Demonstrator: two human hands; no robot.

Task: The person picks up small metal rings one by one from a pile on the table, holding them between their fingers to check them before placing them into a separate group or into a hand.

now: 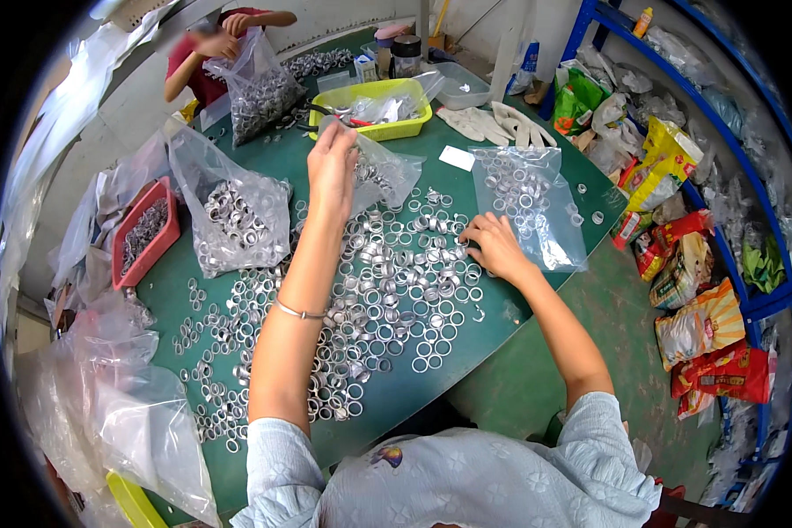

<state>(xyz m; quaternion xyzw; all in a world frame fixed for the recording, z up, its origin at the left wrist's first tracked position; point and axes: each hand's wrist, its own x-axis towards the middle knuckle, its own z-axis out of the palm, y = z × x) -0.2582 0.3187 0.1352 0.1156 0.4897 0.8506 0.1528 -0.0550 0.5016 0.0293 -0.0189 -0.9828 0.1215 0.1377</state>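
Several small metal rings (387, 290) lie spread over a green round table (273, 163). My left hand (333, 165) is raised above them, its fingers closed on the rim of a clear plastic bag (389, 176) that holds some rings. My right hand (493, 246) rests on the table at the right edge of the ring pile, fingers curled onto rings next to a flat clear bag of rings (528, 202). A thin bracelet (297, 311) circles my left forearm.
A fuller clear bag of rings (233, 220) sits left, beside a red tray (145, 233). A yellow tray (374, 110), white gloves (497, 123) and containers stand at the far side. Another person (216, 62) across holds a bag of rings. Blue shelving with packets (695, 264) lines the right.
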